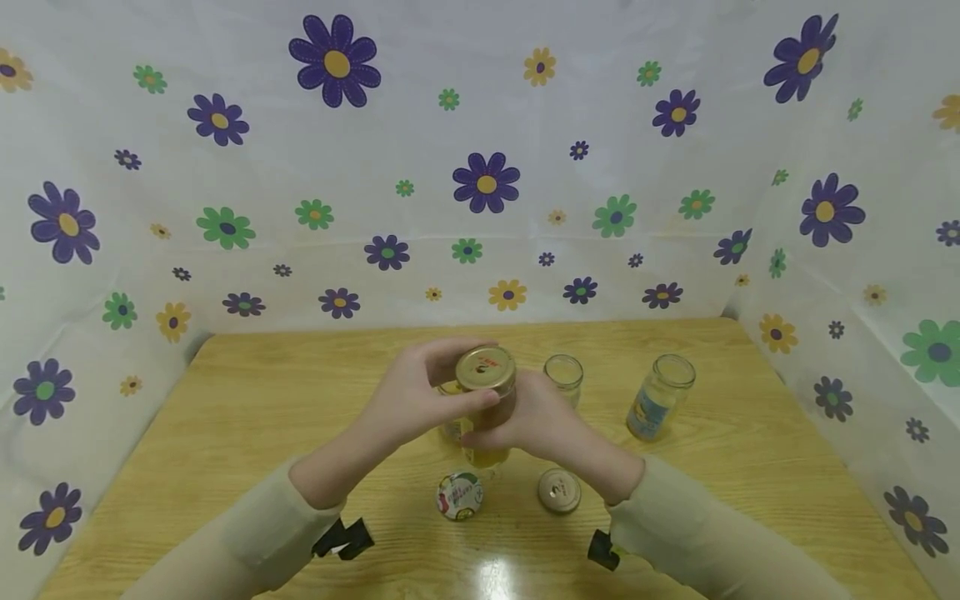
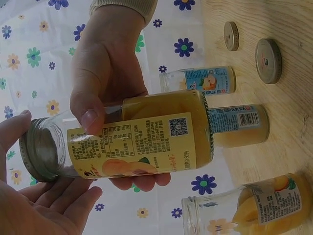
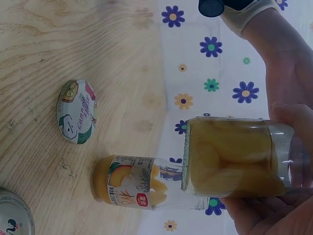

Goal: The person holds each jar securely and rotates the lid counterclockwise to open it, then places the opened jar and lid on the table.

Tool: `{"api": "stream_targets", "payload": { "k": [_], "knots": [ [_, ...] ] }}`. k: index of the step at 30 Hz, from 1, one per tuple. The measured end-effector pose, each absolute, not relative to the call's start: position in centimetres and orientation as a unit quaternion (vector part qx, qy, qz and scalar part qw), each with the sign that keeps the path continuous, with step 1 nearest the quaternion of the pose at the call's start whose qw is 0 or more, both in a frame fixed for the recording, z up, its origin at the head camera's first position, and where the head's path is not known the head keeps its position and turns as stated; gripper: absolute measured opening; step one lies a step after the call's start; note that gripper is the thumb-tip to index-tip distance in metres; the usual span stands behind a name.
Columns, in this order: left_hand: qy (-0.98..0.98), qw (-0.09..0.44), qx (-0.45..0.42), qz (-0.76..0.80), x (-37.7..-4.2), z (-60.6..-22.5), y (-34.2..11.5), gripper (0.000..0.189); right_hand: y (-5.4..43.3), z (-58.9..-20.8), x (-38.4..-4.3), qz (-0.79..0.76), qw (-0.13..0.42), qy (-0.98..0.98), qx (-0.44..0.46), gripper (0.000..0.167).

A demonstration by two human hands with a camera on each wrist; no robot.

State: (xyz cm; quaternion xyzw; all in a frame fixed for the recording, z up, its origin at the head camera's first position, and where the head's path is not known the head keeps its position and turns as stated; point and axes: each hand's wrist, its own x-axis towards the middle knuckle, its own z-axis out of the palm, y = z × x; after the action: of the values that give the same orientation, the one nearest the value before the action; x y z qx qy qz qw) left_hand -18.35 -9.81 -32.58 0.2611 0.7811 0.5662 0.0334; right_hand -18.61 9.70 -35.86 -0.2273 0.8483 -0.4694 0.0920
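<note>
Held over the table is a glass jar [image 2: 146, 137] of yellow fruit pieces in syrup, with a pale yellow peach label. My right hand [image 1: 536, 412] grips it round the body, thumb across the label in the left wrist view. On top sits a gold metal lid [image 1: 486, 367]. My left hand [image 1: 420, 392] holds this lid at its rim, thumb on the near side and fingers on the far side. Fruit fills the lower part of the jar in the right wrist view [image 3: 234, 156].
Close behind the held jar stands a lidless peach-labelled jar [image 3: 129, 181], partly hidden in the head view. Two lidless blue-labelled jars [image 1: 564, 373] [image 1: 660, 398] stand to the right. Nearer me lie a white printed lid [image 1: 460, 496] and a gold lid [image 1: 558, 490]. Flowered cloth surrounds the wooden table [image 1: 247, 417].
</note>
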Motion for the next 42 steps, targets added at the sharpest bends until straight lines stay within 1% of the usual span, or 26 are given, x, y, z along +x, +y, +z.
{"api": "stream_targets", "payload": {
  "k": [16, 25, 31, 37, 42],
  "knots": [
    [0.786, 0.023, 0.263, 0.559, -17.7, -32.8, -10.6, 0.058, 9.2, -35.9, -18.4, -0.452, 0.085, 0.856, -0.236, 0.052],
    [0.785, 0.007, 0.246, 0.569, -17.3, -32.9, -11.2, 0.057, 8.9, -35.6, -18.3, -0.452, 0.088, 0.856, -0.237, 0.054],
    [0.791, 0.002, 0.236, 0.565, -17.0, -32.8, -11.9, 0.054, 8.8, -35.5, -18.2, -0.446, 0.082, 0.857, -0.245, 0.052],
    [0.799, -0.015, 0.233, 0.554, -16.8, -32.8, -12.7, 0.051, 8.7, -35.4, -18.4, -0.448, 0.083, 0.853, -0.255, 0.054],
    [0.807, -0.012, 0.228, 0.545, -16.7, -33.0, -13.1, 0.053, 8.6, -35.2, -18.5, -0.450, 0.084, 0.853, -0.250, 0.056]
  ]
}}
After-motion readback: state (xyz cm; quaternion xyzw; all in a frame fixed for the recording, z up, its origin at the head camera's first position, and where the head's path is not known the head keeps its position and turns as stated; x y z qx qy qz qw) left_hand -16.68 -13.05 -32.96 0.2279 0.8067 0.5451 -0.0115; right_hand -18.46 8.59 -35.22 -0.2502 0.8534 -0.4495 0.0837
